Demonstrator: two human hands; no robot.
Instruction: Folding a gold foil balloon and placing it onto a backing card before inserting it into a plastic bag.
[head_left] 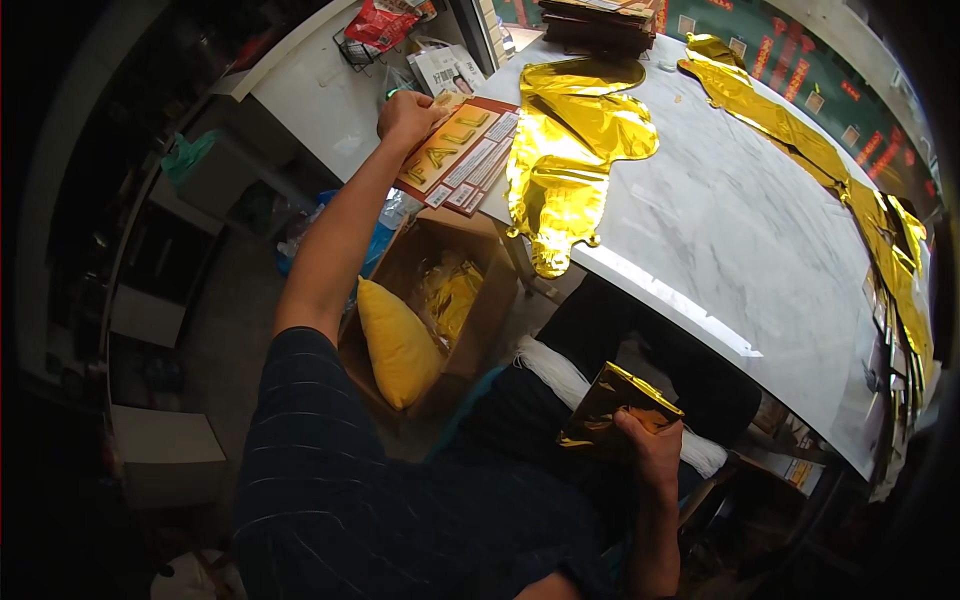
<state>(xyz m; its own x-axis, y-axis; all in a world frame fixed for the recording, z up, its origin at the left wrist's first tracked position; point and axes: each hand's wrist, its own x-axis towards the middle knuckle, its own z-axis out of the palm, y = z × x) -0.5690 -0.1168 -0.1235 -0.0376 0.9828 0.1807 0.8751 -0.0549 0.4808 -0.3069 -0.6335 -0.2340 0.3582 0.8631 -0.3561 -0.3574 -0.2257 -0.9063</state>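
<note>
The folded gold foil packet (606,412), held in front of the body short of the worktop (710,220), looks light, slippery and easily creased, probably best gripped by its flat edge; the fingers of the right hand (657,450) pinch it near one corner, thumb uppermost. The left hand (406,118) reaches the far end of the printed cards (465,155), likely thin but stiff, fingers bent, though I cannot tell whether they grip
</note>
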